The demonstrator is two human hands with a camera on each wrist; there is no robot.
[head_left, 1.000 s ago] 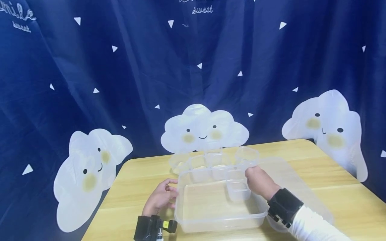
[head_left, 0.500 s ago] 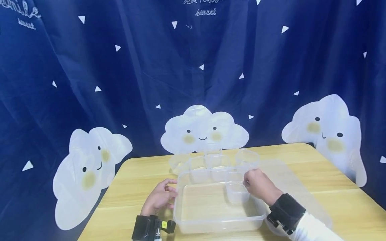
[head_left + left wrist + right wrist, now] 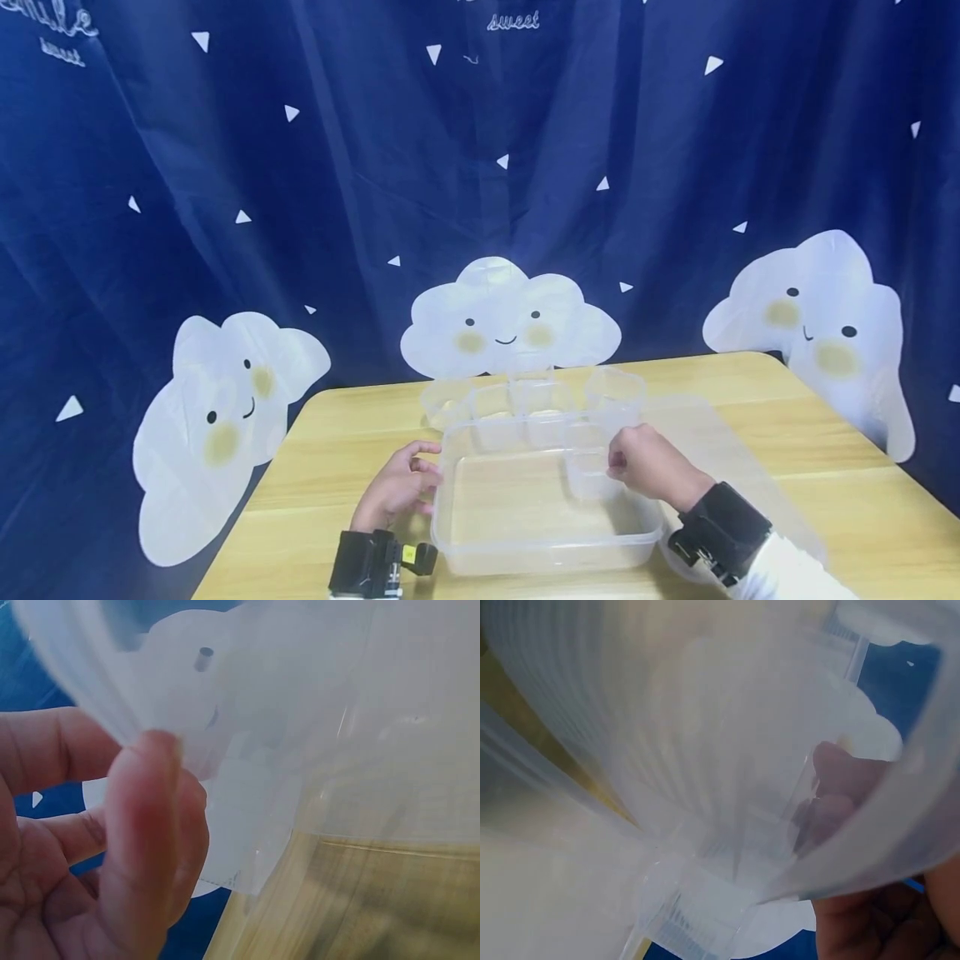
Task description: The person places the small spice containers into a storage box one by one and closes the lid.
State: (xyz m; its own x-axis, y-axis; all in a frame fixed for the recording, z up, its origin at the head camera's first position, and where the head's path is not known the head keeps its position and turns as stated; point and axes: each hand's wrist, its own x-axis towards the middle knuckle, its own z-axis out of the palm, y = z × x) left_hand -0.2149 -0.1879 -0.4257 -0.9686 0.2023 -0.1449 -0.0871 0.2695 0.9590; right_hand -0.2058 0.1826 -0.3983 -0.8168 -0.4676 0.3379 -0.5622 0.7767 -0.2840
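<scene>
Large clear bin (image 3: 525, 533): stands on the wooden surface (image 3: 825, 492), near its front edge, open side up.

My left hand (image 3: 396, 493): at the bin's left wall, fingers curled against the outside of it just below the rim. The left wrist view shows my thumb (image 3: 142, 847) on the bin's clear rim (image 3: 247, 712), the other fingers behind it. Grip: narrow, pinching the bin's edge.

My right hand (image 3: 651, 467): reaching over the bin's right rim, fingers bent round a small clear cup (image 3: 588, 467) in the bin's back right corner. The right wrist view looks through the cup's wall (image 3: 705, 772), with fingertips (image 3: 840, 787) showing beyond it. Grip: closed round the cup. Whether the cup rests on the bin's floor or is lifted off it, I cannot tell.

More small clear cups (image 3: 525, 398): in a row on the surface just behind the bin, one at the right end (image 3: 615, 387).

Clear lid (image 3: 720, 450): lying flat to the right of the bin, under my right forearm.

Blue curtain (image 3: 375, 167) with white clouds: behind the surface.

Black bands on both wrists.
</scene>
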